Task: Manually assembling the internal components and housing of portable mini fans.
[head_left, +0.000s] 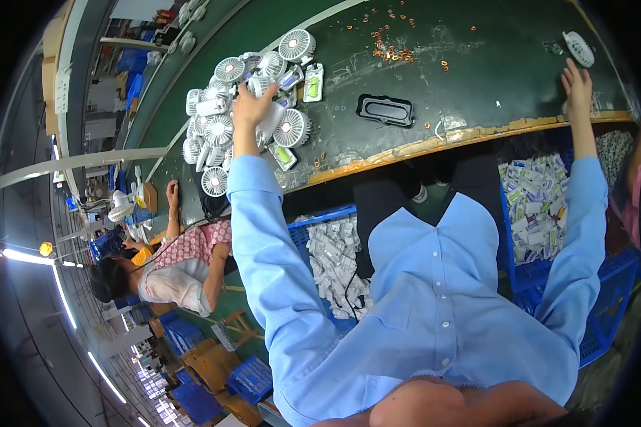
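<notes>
At the left of the green workbench (335,135) lies a heap of small white handheld fans (219,130). My left hand (253,108) reaches into it, its fingers curled around a white fan (261,84) at the right side of the heap. Part of that fan is hidden by the hand. Far to the right, my right hand (578,89) has its fingers stretched out, with nothing in them. Its fingertips are just below a white oval fan piece (579,49) on the bench. A white case with a green part inside (313,82) lies beside the heap.
A black tray (384,110) lies mid-bench; small copper-coloured pieces (395,53) are scattered beyond it. Below the bench edge stand blue crates holding white parts (338,263) and mixed white, green and purple parts (536,206). Another person (185,267) sits at the left.
</notes>
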Demonstrator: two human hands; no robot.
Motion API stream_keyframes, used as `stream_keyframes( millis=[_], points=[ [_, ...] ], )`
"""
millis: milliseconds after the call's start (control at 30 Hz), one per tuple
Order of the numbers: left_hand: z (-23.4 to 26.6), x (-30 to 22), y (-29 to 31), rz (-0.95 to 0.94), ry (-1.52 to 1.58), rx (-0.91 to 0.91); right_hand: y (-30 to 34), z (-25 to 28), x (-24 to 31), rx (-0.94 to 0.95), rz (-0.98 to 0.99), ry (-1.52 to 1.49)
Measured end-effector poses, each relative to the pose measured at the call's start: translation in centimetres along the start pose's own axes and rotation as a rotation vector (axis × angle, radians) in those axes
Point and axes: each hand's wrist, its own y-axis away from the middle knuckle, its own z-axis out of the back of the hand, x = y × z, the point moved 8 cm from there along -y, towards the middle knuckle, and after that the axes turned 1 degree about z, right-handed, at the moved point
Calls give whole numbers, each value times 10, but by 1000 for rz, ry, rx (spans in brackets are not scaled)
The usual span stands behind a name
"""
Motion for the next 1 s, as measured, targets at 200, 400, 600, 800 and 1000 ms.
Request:
stream_keyframes(
  millis=[200,400,600,800,1000],
  points=[
    [18,21,-25,-38,332,-59,135,-38,8,162,54,110],
    [108,0,-3,-223,766,-254,202,-52,18,443,175,257],
    [211,-99,126,-554,782,-338,261,-93,67,610,253,346],
    [178,-158,212,-649,795,150,343,-176,155,743,692,353],
    [84,-186,269,-652,1068,664,358,-191,155,727,851,491]
  ],
)
